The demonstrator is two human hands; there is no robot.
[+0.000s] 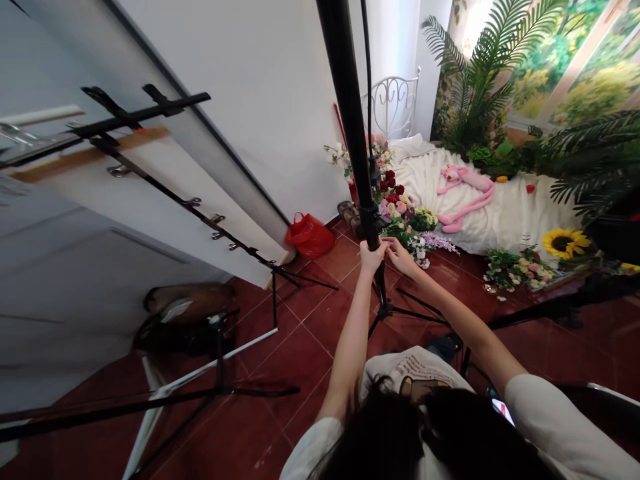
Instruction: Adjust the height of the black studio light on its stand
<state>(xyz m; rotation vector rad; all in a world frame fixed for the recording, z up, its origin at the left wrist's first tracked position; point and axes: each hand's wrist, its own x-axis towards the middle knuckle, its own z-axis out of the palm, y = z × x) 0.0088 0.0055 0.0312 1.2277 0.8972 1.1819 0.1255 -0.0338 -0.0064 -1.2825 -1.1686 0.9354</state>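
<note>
A tall black light stand rises upright in front of me, its tripod legs spread on the red tiles. My left hand is wrapped round the pole just below a black collar. On the pole's right side, my right hand touches it with bent fingers near the same collar; the fingertips are partly behind the left hand, so what they pinch is hard to make out. A dark cable runs down alongside the pole.
Left stands a backdrop frame with clips. A red bag sits by the wall. Beyond the stand are artificial flowers and a white-covered bed with a pink plush toy. Stand legs cross the floor at lower left.
</note>
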